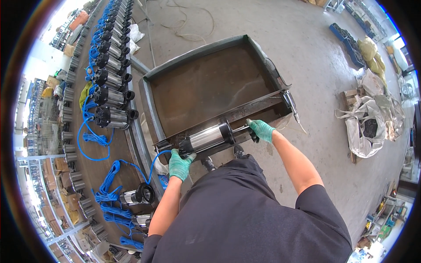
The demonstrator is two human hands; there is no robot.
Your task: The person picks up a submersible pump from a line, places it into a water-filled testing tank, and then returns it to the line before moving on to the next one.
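Observation:
A submersible pump body (pixel 207 139) with a shiny steel barrel and black ends lies across the near edge of a metal tray (pixel 151 94). My left hand (pixel 179 165), in a green glove, grips its black left end, where a blue cable (pixel 161 153) comes out. A bright metal shaft (pixel 240 129) sticks out past the black flange on the right. My right hand (pixel 261 130), gloved in green with dark fingertips, is closed around the outer end of this shaft. Its curled fingers hide whatever else may be in them.
To the left runs a bench (pixel 116 151) with a long row of similar pumps (pixel 112 97) and coiled blue cables (pixel 107 186). An air gun (pixel 293 107) hangs at the tray's right corner. White sacks (pixel 366 131) stand on the floor at right, below a blue crate (pixel 346 44).

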